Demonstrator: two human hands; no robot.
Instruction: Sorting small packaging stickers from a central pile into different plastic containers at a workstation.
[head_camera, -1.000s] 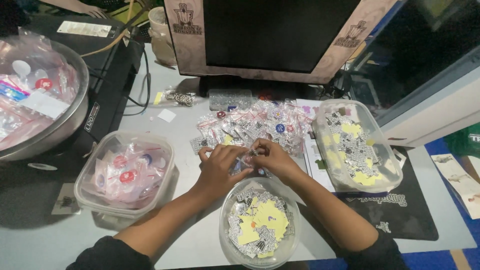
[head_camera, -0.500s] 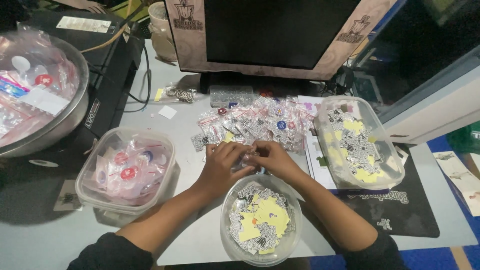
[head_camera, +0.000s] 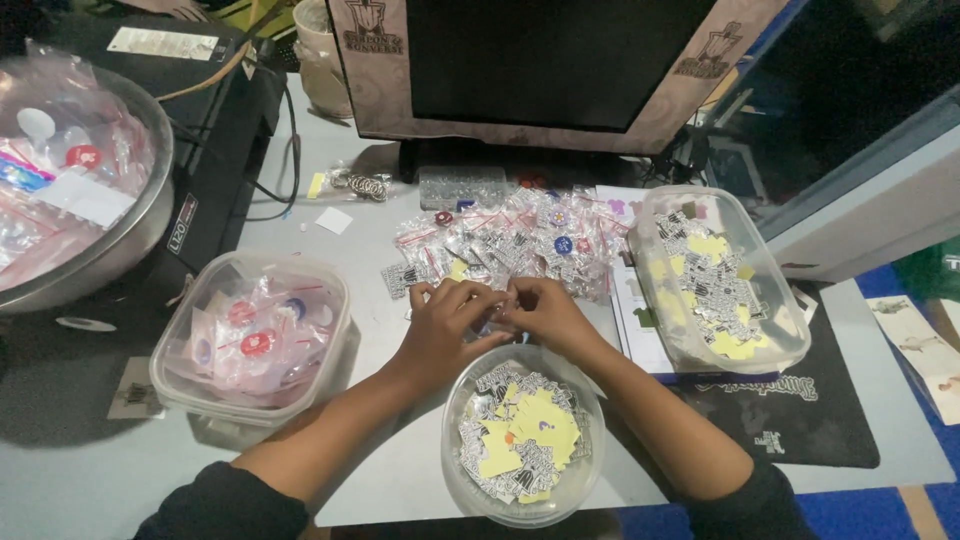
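My left hand (head_camera: 448, 322) and my right hand (head_camera: 541, 309) meet fingertip to fingertip over the pale table, just in front of a heap of small clear plastic bags (head_camera: 515, 242) with round badges and printed cards. Between the fingers both hands pinch one small clear bag (head_camera: 497, 311); its contents are hidden by my fingers. Right below my hands stands a round clear tub (head_camera: 462, 488) of yellow and black-and-white paper cards.
A square clear tub (head_camera: 175, 390) of bagged red and blue badges stands at left. At right is an oblong tub (head_camera: 775, 355) of cards. A metal bowl (head_camera: 145, 205) of bags sits far left, a monitor (head_camera: 560, 60) behind, a black mat (head_camera: 820, 420) at right.
My hands have stayed together at the same spot; only the fingers have shifted slightly around the small bag.
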